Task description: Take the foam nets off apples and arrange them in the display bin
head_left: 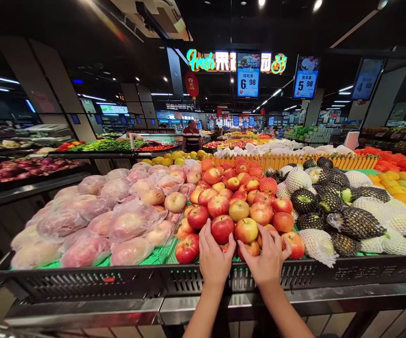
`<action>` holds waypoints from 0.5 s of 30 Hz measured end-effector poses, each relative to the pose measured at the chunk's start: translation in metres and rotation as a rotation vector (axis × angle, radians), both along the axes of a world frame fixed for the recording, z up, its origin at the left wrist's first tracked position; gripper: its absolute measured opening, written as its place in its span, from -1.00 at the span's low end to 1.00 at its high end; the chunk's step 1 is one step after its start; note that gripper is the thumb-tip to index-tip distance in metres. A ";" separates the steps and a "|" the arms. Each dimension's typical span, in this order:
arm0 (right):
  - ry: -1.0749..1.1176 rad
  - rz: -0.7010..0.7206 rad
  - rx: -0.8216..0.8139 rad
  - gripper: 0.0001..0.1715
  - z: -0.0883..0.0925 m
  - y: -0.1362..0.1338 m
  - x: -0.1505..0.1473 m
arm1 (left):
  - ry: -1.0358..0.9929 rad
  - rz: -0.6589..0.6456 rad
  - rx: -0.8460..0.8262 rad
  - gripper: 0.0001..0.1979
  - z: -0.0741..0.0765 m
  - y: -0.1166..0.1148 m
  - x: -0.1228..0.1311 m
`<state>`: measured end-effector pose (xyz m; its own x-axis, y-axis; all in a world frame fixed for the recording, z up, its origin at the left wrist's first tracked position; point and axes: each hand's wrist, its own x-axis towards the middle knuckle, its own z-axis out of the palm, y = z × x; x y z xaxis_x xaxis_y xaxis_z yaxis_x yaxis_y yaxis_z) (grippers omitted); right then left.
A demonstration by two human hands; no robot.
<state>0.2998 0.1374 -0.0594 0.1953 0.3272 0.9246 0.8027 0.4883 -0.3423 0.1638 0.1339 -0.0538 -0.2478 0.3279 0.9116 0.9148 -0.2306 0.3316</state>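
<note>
- Left hand [214,256]: laid palm-down at the front of the apple pile, fingers spread and curved around the near side of a red apple [222,228]; touching it, not lifting it.
- Right hand [266,258]: palm-down just beside the left, fingers splayed wide over the front apples, fingertips against a yellow-red apple [246,230]; whether it grips anything I cannot tell.
- Loose apples [238,209]: red and yellow-red, heaped in the middle section of the display, sloping up and away from the hands.
- Display bin [329,271]: black slatted front rim, directly under both wrists; green liner visible beneath the fruit.
- Bagged apples [118,220]: pale pink fruit in clear plastic bags, left section, just beside the loose pile.
- Net-wrapped fruit [350,223]: black and white foam mesh sleeves, right section.
- Orange-netted fruit [231,171]: behind the loose apples.
- Yellow fence [287,162]: low divider at the back of the bin.
- Price screens [248,75]: hanging overhead, one showing 6.98, beneath a lit "Fresh" sign.
- Person in striped shirt [191,136]: standing far back, well apart.
</note>
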 end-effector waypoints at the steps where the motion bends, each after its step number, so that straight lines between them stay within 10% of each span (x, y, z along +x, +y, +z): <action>1: 0.005 0.010 0.005 -0.31 0.000 0.002 0.002 | 0.011 -0.025 0.006 -0.34 -0.001 0.000 -0.001; 15: -0.030 0.102 0.055 -0.21 -0.001 -0.006 0.016 | 0.061 -0.036 0.037 -0.38 -0.012 -0.020 -0.008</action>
<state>0.3157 0.1316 -0.0603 0.1357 0.2924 0.9466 0.7574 0.5854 -0.2894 0.1557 0.1141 -0.0655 -0.1802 0.3016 0.9362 0.9238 -0.2751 0.2664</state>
